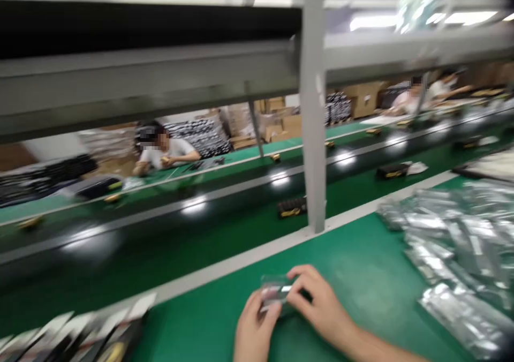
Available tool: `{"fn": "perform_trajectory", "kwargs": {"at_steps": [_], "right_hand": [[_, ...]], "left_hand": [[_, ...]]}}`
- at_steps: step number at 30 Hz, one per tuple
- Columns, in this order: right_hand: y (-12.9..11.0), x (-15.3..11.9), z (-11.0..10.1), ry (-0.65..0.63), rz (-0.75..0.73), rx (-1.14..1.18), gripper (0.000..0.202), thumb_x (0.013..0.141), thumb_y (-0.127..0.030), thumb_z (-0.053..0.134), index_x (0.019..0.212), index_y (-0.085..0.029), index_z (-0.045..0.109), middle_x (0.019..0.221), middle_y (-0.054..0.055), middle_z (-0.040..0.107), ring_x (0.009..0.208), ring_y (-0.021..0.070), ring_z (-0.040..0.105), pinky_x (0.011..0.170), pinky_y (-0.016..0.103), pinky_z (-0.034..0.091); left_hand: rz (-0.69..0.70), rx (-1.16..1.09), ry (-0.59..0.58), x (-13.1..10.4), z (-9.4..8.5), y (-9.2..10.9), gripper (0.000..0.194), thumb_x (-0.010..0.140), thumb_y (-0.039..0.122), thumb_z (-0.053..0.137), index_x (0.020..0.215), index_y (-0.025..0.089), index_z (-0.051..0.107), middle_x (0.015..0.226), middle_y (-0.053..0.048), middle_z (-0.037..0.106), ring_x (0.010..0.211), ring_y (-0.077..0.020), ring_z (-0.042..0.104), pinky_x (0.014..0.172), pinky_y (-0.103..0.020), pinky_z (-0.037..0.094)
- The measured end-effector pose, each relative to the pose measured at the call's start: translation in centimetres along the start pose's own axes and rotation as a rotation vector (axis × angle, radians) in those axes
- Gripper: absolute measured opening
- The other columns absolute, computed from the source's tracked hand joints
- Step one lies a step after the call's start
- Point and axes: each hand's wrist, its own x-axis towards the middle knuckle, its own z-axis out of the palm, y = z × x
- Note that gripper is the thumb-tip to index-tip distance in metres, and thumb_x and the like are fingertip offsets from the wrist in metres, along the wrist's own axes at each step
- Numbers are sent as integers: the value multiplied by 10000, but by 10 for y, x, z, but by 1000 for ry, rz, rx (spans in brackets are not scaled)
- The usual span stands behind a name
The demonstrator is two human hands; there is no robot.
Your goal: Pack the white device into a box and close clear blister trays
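Left hand (255, 327) and right hand (321, 304) pinching opposite ends of a clear packet (275, 292) above the counter (193, 322), near its far edge; two-handed handling step, judged to call for light, even fingertip pressure.

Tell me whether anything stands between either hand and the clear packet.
Nothing visible does: the left hand holds the clear packet and the right hand is at its edge. The post rises beyond them, and the shiny bags lie off to the right.

Factory floor, with workers along a conveyor (225, 233).
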Motion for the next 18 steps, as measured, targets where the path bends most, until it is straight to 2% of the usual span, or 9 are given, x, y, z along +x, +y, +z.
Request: {"fn": "perform_trajectory", "kwargs": {"at_steps": [2, 5, 11, 15, 18], "right_hand": [[-1, -3, -3, -44, 30, 8, 117, 865, -269, 537, 773, -217, 588, 1054, 62, 581, 1066, 213, 522, 927, 371, 405], [2, -6, -4, -86, 39, -15, 153, 885, -309, 513, 786, -224, 593, 1079, 69, 574, 1097, 222, 504, 937, 390, 392], [9, -10, -2, -125, -28, -98, 165, 900, -337, 495, 901, -253, 637, 1164, 78, 564, 1131, 227, 498, 954, 410, 398], [11, -11, -2, -161, -26, -112, 191, 911, -348, 469, 850, -244, 618, 1149, 81, 560, 1141, 229, 490, 949, 413, 409], [9, -11, -2, -197, -16, -108, 204, 914, -348, 459, 822, -238, 604, 1150, 85, 549, 1156, 236, 475, 954, 425, 402]], "left_hand": [[34, -10, -35, -3, -3, -2, 218, 793, 368, 589, 878, 192, 685, 1056, -76, 625, 975, -227, 599, 841, -316, 511], [22, -48, -10, -7, -6, -2, 194, 818, 328, 554, 807, 181, 679, 1124, -87, 562, 981, -213, 580, 788, -300, 517], [23, -90, 9, -9, -3, -8, 175, 798, 302, 590, 712, 163, 654, 1065, -88, 566, 1028, -224, 552, 849, -311, 482], [-8, -160, 7, -8, 0, -12, 131, 802, 274, 581, 879, 168, 579, 999, -73, 594, 845, -176, 604, 751, -296, 509], [-33, -241, 27, -9, 2, -12, 301, 803, 259, 578, 1070, 195, 455, 1060, -76, 582, 838, -162, 617, 747, -292, 509]]}}
